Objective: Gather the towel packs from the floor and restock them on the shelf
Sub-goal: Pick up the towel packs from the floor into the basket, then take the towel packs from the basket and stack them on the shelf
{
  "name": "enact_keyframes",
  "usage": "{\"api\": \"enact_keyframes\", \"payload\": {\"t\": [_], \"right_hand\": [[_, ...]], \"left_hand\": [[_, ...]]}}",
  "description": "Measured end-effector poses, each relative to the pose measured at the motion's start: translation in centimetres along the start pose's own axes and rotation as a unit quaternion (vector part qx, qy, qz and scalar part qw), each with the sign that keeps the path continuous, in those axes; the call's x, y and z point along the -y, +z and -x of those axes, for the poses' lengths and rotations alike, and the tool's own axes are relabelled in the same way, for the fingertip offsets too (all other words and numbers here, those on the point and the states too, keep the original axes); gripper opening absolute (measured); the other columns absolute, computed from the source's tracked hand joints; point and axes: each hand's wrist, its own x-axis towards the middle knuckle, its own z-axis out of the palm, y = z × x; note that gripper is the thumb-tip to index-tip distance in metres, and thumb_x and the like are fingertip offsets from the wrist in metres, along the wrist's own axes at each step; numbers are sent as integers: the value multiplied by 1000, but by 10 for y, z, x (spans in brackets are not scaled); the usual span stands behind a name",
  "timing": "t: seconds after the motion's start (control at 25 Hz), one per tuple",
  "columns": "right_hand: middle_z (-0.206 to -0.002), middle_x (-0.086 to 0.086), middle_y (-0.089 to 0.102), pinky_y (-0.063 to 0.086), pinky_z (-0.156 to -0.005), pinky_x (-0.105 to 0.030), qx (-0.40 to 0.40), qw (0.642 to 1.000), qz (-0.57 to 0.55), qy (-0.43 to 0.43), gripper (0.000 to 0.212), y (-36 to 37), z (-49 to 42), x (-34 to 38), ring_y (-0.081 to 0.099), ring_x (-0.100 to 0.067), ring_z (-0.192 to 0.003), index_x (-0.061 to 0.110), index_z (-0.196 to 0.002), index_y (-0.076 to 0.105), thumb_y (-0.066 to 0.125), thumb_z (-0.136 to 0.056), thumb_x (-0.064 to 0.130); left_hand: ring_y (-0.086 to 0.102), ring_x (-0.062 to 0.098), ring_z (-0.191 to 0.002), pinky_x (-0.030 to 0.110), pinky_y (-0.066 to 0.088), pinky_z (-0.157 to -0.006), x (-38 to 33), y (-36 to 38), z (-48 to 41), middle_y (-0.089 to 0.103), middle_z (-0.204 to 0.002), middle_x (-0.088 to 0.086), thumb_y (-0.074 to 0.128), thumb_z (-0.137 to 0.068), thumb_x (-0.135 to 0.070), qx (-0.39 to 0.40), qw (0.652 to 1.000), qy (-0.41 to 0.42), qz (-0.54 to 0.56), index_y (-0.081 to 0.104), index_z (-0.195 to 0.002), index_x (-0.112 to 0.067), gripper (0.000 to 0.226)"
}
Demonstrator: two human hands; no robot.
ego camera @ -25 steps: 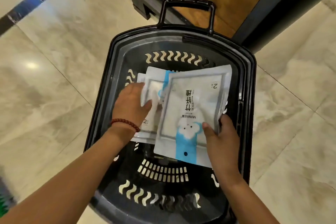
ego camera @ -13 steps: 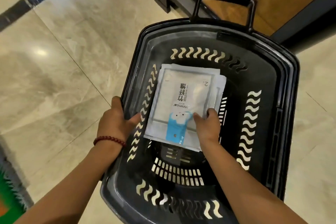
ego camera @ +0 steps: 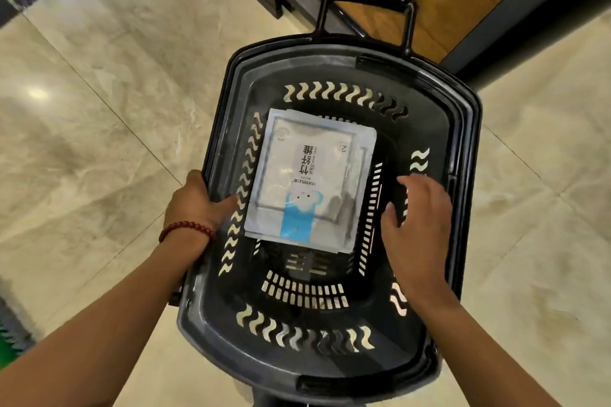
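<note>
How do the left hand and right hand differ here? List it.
The left hand grips the basket by its left rim; the right hand holds nothing. The left thumb hooks inside the rim; the right hand's fingers spread loosely over the basket, beside the towel packs. The left wrist wears a red bracelet; the right is bare. Both are at the basket.

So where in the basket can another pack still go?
Bare basket bottom shows between the packs and the near wall. A slimmer strip runs between the packs and the right wall, under the right hand. The left is crowded: packs sit close to that wall, where the left hand grips the rim.
</note>
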Motion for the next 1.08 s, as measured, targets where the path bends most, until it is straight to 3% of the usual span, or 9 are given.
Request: {"api": "enact_keyframes", "payload": {"t": [0.08, 0.16, 0.24, 0.36, 0.44, 0.56, 0.72, 0.84, 1.08], "right_hand": [[-137, -17, 42, 31, -105, -39, -29, 997, 64, 45, 54, -18, 3, -18, 36, -32, -128, 5, -133, 45, 63, -82, 13], [-143, -23, 33, 29, -106, -46, 29, 985, 86, 149, 70, -24, 4, -42, 29, -36, -131, 3, -143, 27, 62, -86, 23], [-135, -25, 43, 39, -99, -46, 85, 976, 44, 197, 74, -22, 8, -59, 41, -39, -123, 1, -145, 20, 59, -89, 29], [-100, -14, 60, 52, -75, -41, 67, 975, -48, 205, 48, -19, 12, -67, 60, -35, -92, 0, -123, 38, 58, -89, 28], [-74, -3, 52, 50, -63, -38, 65, 961, -67, 259, 35, -18, 6, -67, 55, -27, -70, 4, -101, 41, 63, -85, 26], [-67, 1, 45, 42, -58, -32, 64, 944, -75, 314, 33, -18, -2, -68, 45, -18, -59, 3, -92, 44, 67, -78, 22], [-70, -3, 49, 43, -61, -33, 53, 950, -67, 301, 30, -21, 4, -63, 49, -26, -67, 0, -92, 51, 67, -76, 19], [-71, -3, 52, 43, -60, -31, 53, 955, -55, 287, 26, -28, 14, -50, 51, -25, -67, 2, -90, 53, 67, -75, 18], [-75, 2, 53, 37, -56, -27, 98, 959, -65, 257, 26, -68, 19, 3, 53, -23, -72, 9, -93, 53, 67, -75, 22]], "left_hand": [[48, 21, -67, 30, 40, -60, -3, -1, -1, 50, -81, 4, 71, -78, -36, -9, 1000, 14, -6, 40, -106, -4, 52], [49, 24, -73, 32, 43, -63, -7, -1, -6, 50, -88, 7, 71, -78, -38, -19, 999, 31, -6, 39, -111, -3, 57], [50, 25, -79, 33, 43, -67, -10, -1, -14, 50, -93, 8, 71, -77, -40, -28, 999, 37, -6, 43, -112, -3, 58], [49, 23, -81, 33, 42, -67, -10, 6, -19, 54, -95, 10, 71, -76, -43, -58, 998, 35, 15, 50, -108, -1, 57], [48, 22, -80, 32, 41, -66, -9, 9, -21, 54, -91, 9, 71, -76, -43, -72, 997, 31, 21, 53, -105, -1, 55], [50, 24, -78, 33, 43, -66, -7, 10, -19, 53, -87, 8, 71, -76, -42, -79, 996, 30, 18, 55, -101, -2, 50], [56, 28, -73, 38, 51, -66, 8, 8, -5, 55, -74, 6, 72, -75, -40, -91, 995, 9, 34, 52, -86, -8, 40], [53, 27, -67, 32, 44, -58, 26, -4, 15, 49, -65, 2, 71, -76, -41, -93, 995, -20, 27, 51, -81, -7, 39], [55, 29, -69, 32, 47, -59, 47, -67, 64, 57, -72, 8, 73, -75, -40, -109, 989, -74, 61, 55, -86, -5, 41]]}}
